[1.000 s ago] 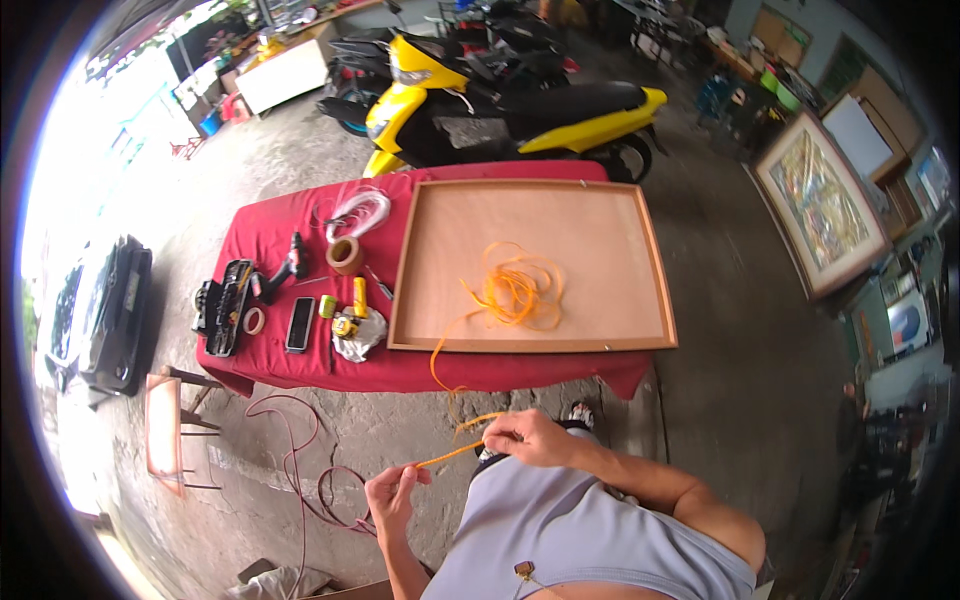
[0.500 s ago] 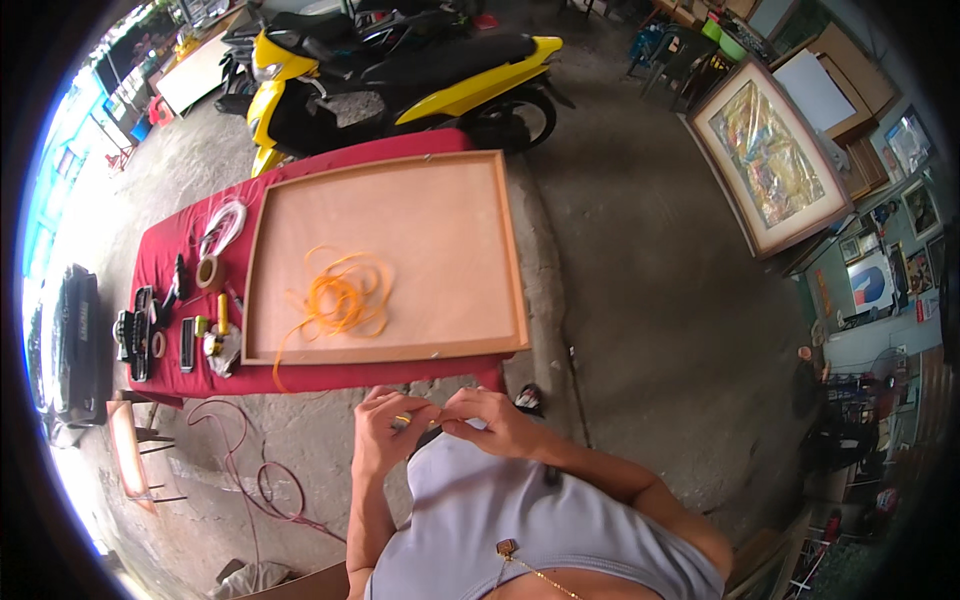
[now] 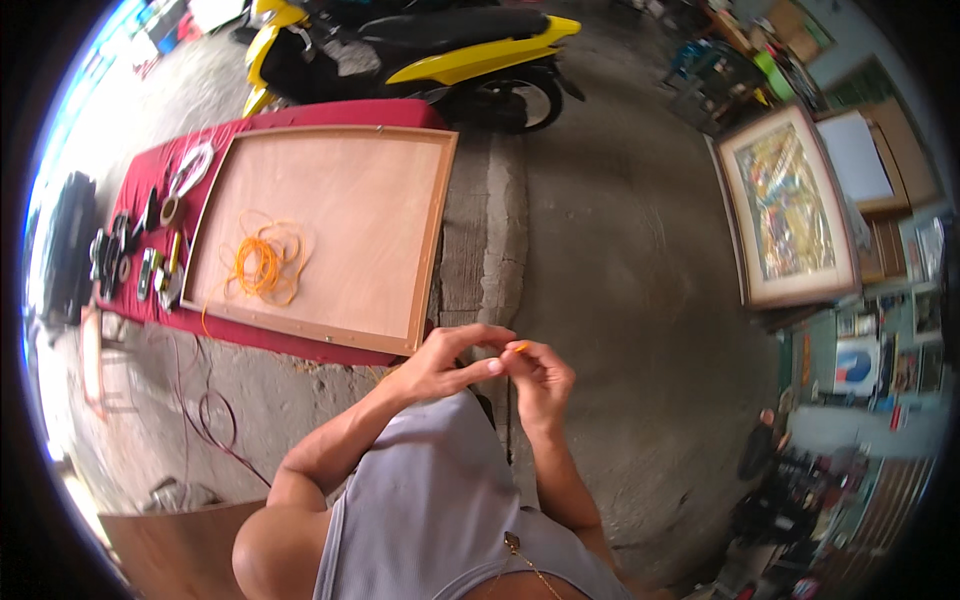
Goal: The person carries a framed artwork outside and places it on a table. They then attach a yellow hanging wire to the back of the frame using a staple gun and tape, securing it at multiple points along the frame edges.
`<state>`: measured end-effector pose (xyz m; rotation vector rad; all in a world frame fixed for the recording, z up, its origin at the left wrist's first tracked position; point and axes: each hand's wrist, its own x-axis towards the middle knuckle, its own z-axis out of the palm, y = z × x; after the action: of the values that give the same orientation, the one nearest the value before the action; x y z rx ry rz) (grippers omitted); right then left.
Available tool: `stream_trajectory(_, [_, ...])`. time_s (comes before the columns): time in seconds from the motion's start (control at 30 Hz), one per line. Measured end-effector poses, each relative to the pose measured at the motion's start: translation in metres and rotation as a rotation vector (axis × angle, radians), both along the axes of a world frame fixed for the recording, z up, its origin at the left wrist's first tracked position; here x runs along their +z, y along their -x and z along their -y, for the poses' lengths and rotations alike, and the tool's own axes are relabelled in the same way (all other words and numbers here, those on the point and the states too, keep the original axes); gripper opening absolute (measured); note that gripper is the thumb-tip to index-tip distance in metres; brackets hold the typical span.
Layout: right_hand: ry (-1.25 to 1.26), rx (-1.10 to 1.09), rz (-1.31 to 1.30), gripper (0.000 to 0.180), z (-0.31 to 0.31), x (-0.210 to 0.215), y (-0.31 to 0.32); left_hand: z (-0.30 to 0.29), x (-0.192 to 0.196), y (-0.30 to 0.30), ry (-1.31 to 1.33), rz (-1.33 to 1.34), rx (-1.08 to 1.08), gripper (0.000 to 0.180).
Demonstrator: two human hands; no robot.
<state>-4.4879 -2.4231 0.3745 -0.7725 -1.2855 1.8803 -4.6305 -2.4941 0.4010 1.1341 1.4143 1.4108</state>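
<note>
My right hand [image 3: 541,388] is closed, with a small orange piece [image 3: 521,348] pinched at its fingertips; it resembles the cord, but is too small to be sure. My left hand [image 3: 446,364] reaches across to it, thumb and index finger stretched out and apart, close to the right fingertips. Both hands are in front of my body, just past the near right corner of a wooden frame [image 3: 432,250] with a flat wooden backing. A loose tangle of orange cord [image 3: 258,266] lies on that backing, one end trailing over the near edge.
The frame lies on a table with a red cloth [image 3: 150,165]. At its left are a white cable coil [image 3: 192,170], a tape roll [image 3: 170,211] and several hand tools. A yellow and black motorbike [image 3: 440,70] stands behind. A framed picture [image 3: 790,205] leans at the right.
My view and body have turned to the right, so the table sits further left. My hands were together over the table's near edge; now the right one shows the orange piece.
</note>
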Motion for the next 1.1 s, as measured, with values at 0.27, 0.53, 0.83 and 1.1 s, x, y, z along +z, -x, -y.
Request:
stream_trajectory(0.27, [0.002, 0.338, 0.204, 0.013, -0.101, -0.026, 0.056, -0.01, -0.055, 0.042, 0.235, -0.251, 0.247, 0.013])
stream_trajectory(0.53, [-0.624, 0.91, 0.447, 0.021, -0.182, -0.026, 0.18, 0.168, -0.034, 0.145, 1.25, -0.7, 1.028, 0.015])
stream_trajectory(0.83, [-0.877, 1.296, 0.509, 0.03, -0.247, -0.085, 0.403, 0.06, -0.035, 0.157, 0.427, -0.428, 1.582, 0.008])
stream_trajectory(1.1, [-1.916, 1.359, 0.566, 0.028, -0.245, -0.187, 0.585, -0.127, -0.131, 0.185, 0.515, -0.213, 1.433, 0.006])
